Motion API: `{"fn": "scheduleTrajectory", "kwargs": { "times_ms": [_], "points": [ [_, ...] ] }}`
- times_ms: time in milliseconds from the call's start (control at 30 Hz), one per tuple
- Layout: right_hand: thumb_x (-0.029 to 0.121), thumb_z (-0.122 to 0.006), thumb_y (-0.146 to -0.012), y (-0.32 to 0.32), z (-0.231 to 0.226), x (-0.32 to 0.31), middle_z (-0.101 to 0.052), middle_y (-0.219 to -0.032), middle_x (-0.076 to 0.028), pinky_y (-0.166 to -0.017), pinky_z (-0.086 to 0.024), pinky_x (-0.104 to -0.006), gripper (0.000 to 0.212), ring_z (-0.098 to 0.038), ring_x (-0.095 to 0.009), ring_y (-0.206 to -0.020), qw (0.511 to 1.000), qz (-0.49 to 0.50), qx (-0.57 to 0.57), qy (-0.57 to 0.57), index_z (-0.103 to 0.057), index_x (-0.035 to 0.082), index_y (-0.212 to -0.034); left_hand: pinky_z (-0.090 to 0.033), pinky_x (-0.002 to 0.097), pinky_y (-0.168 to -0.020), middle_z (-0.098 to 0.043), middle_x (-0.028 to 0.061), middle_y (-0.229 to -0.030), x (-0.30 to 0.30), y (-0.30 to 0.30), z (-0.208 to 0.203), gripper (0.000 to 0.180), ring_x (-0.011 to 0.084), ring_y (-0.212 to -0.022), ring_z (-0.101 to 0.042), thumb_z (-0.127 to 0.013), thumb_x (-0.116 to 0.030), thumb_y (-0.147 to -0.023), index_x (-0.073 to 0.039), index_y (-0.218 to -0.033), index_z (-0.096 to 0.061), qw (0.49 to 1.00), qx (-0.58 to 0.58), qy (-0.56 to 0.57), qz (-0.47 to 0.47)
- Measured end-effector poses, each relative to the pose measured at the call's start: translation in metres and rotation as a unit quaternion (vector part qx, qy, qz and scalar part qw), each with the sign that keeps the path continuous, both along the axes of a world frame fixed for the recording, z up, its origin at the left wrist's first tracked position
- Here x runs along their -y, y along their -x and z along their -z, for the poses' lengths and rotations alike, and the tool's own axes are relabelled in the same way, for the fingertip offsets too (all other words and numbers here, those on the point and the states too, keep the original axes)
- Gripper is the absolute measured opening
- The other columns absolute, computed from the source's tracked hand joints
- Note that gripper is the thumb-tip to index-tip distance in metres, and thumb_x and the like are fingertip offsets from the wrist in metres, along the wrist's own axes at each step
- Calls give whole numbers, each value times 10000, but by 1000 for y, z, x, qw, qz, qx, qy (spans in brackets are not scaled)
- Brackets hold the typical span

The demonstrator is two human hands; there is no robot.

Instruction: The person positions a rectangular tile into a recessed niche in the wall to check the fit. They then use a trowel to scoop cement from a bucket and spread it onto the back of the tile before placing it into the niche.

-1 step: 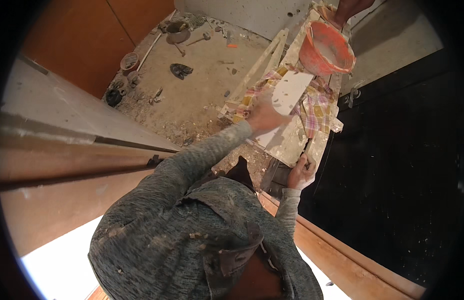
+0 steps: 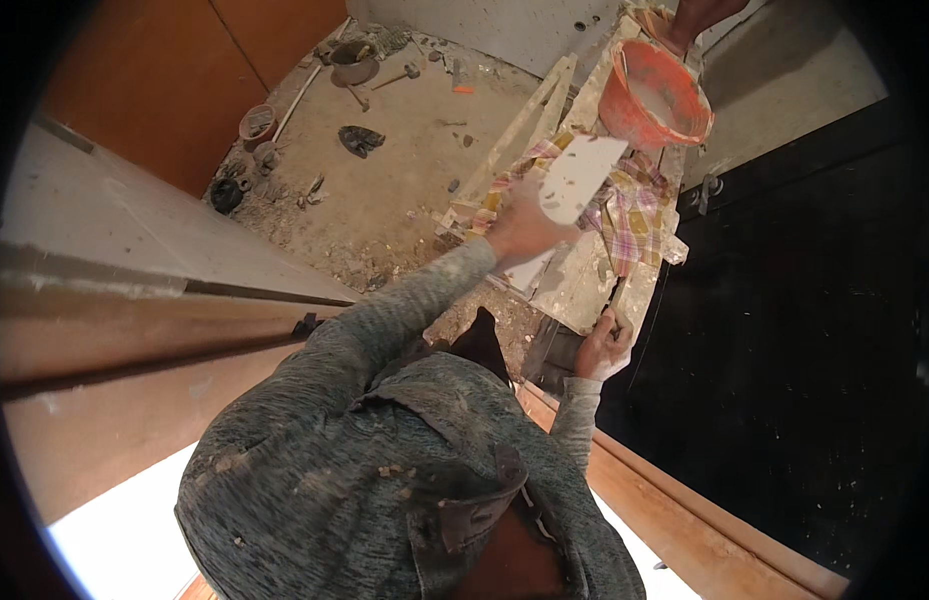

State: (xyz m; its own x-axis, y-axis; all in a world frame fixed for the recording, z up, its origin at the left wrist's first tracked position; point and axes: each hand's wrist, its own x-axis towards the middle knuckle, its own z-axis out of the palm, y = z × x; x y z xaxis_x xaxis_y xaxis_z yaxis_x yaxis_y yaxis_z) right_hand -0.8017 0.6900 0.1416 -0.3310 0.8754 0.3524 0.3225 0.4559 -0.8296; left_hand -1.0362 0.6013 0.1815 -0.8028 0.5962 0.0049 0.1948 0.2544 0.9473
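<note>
You are bending over a dusty plank (image 2: 574, 288), a white panel (image 2: 584, 178) lying under your left hand (image 2: 529, 232).
Left hand is showing blurred across the panel's nearer part; cannot tell if its fingers are spreading or pressing together. Right hand (image 2: 604, 346) is curling its fingers at the plank's near end, by a dark slit; cannot tell if it is pinching anything. Panel is lying on the plank, slantwise, plaid cloth (image 2: 632, 222) showing along both sides. Red bucket (image 2: 621, 112) is standing just beyond.
</note>
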Motion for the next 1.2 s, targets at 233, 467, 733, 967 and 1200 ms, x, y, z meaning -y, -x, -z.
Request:
{"fn": "scheduleTrajectory", "kwargs": {
  "times_ms": [233,467,733,967,1200],
  "points": [
    [253,-640,-984,15,12,-1,-700,-846,-107,-657,-525,-334,257,-635,-179,-694,996,70,7,-47,-696,4,-1009,-471,383,-1040,-561,221,-1301,33,97,-37,1006,279,-1177,-580,-862,-295,-731,57,-1500,-317,958,183,-210,66],
    [173,-650,-987,15,34,2,-721,-928,-161,-644,-553,-324,209,-689,-211,-726,988,141,39,-45,-681,-27,-1035,-478,385,-1003,-552,196,-1287,6,206,-39,953,248,-1141,-573,-815,-313,-773,11,-1515,-313,968,47,-244,5],
    [132,-634,-972,21,18,16,-674,-891,-129,-569,-511,-322,179,-628,-199,-650,978,113,109,-134,-652,-19,-1068,-448,379,-1012,-523,155,-1272,-10,257,-22,873,228,-1150,-544,-772,-294,-804,-5,-1502,-334,956,65,-284,-39],
    [24,-633,-936,39,26,34,-666,-943,-134,-649,-488,-356,125,-605,-243,-761,975,113,99,-162,-632,-3,-1059,-442,396,-978,-490,80,-1240,-14,301,4,824,203,-1123,-504,-724,-376,-808,-72,-1492,-379,957,139,-252,-38],
    [97,-611,-991,71,15,45,-667,-948,-131,-704,-509,-340,128,-614,-210,-775,956,248,90,-127,-650,-10,-1049,-442,392,-979,-526,142,-1277,4,350,5,850,234,-1160,-522,-738,-348,-817,-64,-1516,-346,963,134,-231,-35]
  ]
}}
